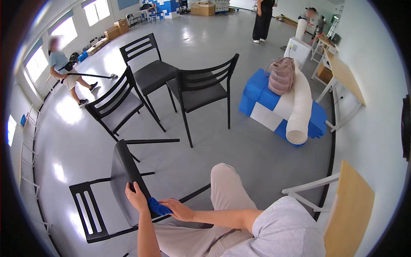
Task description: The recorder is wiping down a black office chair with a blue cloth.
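Observation:
A black chair point(119, 186) lies tipped on its side before me, its slatted backrest to the left and its legs pointing right. My left hand point(137, 196) grips the edge of its seat, fingers curled over the rim. In my right hand point(178, 208) is a blue cloth point(159, 206), pressed against the seat's edge or underside near a leg. The cloth is crumpled, and part of it is hidden under my fingers.
Three upright black chairs point(202, 80) stand ahead. Blue and white blocks point(266, 117) at the right hold a pink backpack point(282, 77) and a white tube point(301, 109). A wooden-topped table point(348, 208) is close at right. A person with a long-handled tool point(90, 75) is at left; others stand farther back.

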